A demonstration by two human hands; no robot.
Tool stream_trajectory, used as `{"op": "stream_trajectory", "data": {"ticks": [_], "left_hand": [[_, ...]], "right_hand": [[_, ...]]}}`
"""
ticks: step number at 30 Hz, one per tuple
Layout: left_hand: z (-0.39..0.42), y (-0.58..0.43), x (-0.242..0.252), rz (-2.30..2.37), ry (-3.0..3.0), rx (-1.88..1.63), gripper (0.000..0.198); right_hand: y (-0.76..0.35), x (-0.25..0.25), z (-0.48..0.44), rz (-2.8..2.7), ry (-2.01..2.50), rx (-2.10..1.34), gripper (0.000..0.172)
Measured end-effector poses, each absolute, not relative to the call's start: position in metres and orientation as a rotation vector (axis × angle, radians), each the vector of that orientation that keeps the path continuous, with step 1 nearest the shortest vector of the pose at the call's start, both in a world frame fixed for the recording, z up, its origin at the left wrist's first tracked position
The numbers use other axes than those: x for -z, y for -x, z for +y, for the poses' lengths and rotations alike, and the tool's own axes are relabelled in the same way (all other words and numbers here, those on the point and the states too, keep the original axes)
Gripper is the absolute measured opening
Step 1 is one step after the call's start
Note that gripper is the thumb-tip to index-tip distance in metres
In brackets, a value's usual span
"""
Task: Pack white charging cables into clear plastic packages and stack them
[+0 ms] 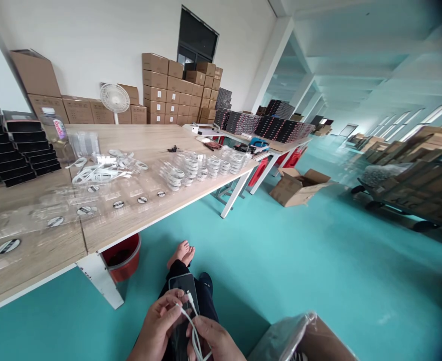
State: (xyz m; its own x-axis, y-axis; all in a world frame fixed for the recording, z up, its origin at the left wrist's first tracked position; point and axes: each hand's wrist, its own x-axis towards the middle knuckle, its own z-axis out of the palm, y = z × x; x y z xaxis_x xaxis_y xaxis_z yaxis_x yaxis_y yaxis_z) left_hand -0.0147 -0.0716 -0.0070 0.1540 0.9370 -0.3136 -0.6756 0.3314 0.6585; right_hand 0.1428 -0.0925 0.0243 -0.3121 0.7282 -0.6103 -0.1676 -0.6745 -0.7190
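At the bottom of the view my left hand (pixel 159 321) grips a clear plastic blister tray (pixel 183 290) held over my lap, fingers curled round its edge. My right hand (pixel 213 338) pinches a coiled white cable (pixel 193 326), whose plug end lies on the tray. My legs in dark trousers and bare feet (pixel 182 253) stretch out over the teal floor below the hands.
A wooden table (pixel 138 220) to the left carries clear trays, white cables (pixel 100 173), filled packs (pixel 201 165) and stacked black boxes (pixel 13 150). Under it stands a red bucket (pixel 125 255). A plastic-lined carton (pixel 303 338) sits at my right. Cardboard boxes line the back wall.
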Motion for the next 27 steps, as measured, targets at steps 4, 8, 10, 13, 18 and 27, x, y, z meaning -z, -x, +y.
{"op": "stream_trajectory", "data": {"ticks": [4,8,10,13,18,27], "left_hand": [[-0.069,0.01,0.01,0.922,-0.343,-1.242,0.033],[-0.066,0.004,0.017,1.048,-0.347,-1.277,0.038],[-0.065,0.0,0.019,1.074,-0.347,-1.28,0.039],[-0.066,-0.002,0.019,1.089,-0.336,-1.262,0.041],[-0.073,0.006,0.011,0.965,-0.382,-1.189,0.041],[-0.077,0.005,0.005,0.877,-0.205,-1.314,0.083]], "right_hand": [[-0.14,-0.026,-0.09,-0.962,1.404,-1.801,0.051],[-0.139,-0.037,-0.089,-1.524,1.771,-1.246,0.015],[-0.138,-0.038,-0.09,-1.736,1.919,-0.913,0.009],[-0.133,-0.035,-0.092,-1.845,2.02,-0.641,0.017],[-0.131,-0.039,-0.089,-1.562,1.977,-0.995,0.031],[-0.118,-0.035,-0.09,-1.017,1.732,-1.599,0.04]]}}
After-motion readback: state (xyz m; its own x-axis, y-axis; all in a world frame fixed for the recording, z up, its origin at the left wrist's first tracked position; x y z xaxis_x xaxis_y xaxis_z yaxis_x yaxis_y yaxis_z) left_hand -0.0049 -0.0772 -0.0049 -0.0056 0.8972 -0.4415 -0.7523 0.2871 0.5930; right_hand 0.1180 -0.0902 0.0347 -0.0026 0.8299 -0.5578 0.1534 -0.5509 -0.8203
